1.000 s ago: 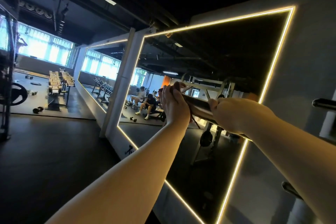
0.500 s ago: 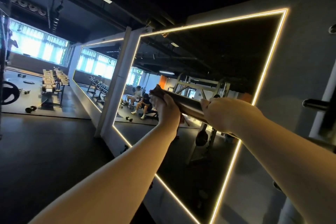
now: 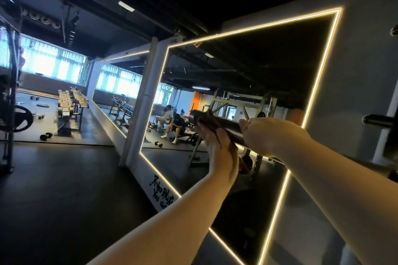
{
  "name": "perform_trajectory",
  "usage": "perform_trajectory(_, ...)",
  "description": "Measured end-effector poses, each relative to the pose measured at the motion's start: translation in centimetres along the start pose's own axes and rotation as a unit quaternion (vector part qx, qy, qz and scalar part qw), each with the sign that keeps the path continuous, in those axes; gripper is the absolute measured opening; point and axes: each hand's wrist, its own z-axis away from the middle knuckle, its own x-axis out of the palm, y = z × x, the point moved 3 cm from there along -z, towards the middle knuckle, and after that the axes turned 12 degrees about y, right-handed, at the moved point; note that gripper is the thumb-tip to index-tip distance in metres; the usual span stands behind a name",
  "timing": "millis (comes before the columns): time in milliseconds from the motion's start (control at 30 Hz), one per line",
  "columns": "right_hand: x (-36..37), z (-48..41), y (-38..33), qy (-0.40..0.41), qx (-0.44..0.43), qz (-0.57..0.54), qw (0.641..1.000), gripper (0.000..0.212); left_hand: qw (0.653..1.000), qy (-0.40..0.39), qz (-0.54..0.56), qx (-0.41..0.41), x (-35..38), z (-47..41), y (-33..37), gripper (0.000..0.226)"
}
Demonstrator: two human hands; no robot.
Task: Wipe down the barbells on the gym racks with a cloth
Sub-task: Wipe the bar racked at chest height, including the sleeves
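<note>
The only writing stands on the white panel that runs under the lit lower edge of the big wall mirror, at about 7 o'clock from the middle of the view. It is black brush-style lettering in two slanted lines. The upper line is Chinese; it begins with "不" and seems to end in "现在", while the marks between are unclear. The lower line reads "You Go", and its remainder is hidden behind the left forearm.

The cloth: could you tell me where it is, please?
Head view, centre: the cloth is held by the left hand against the barbell near its end, left of the right hand.
</note>
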Motion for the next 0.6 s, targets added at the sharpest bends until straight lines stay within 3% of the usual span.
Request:
perform_trajectory(100, 0.6, -0.6, 0.3, 0.008, 0.02, -0.037, 0.999, 0.047, 1.0, 0.012, -0.015, -0.005, 0.6, 0.9, -0.1, 0.07)
perform_trajectory(200, 0.6, -0.9, 0.8, 0.011, 0.059, -0.108, 0.992, 0.059, 0.983, -0.015, -0.154, 0.097, 2.4, 5.8, 0.0, 0.077)
perform_trajectory(267, -0.4, -0.6, 0.6, -0.007, 0.051, -0.132, 0.99, 0.052, 0.966, -0.057, -0.206, 0.145, 3.3, 8.7, -1.1, 0.078)
perform_trajectory(333, -1.8, 0.0, 0.3, -0.014, 0.019, -0.131, 0.991, 0.037, 0.952, -0.096, -0.258, 0.137, 3.7, 10.3, -2.0, 0.077)
perform_trajectory(400, -2.7, 0.9, 0.4, 0.002, 0.014, -0.136, 0.991, 0.029, 0.952, -0.08, -0.271, 0.117, 3.9, 10.8, -1.8, 0.071)
perform_trajectory(567, -2.9, 6.0, 1.3, -0.012, 0.06, -0.128, 0.99, 0.044, 0.961, -0.024, -0.26, 0.094, 2.4, 8.7, 0.2, 0.069)
perform_trajectory(600, -3.4, 7.1, 1.4, -0.009, 0.063, -0.131, 0.989, 0.046, 0.972, -0.017, -0.228, 0.049, 1.9, 7.1, -0.2, 0.07)
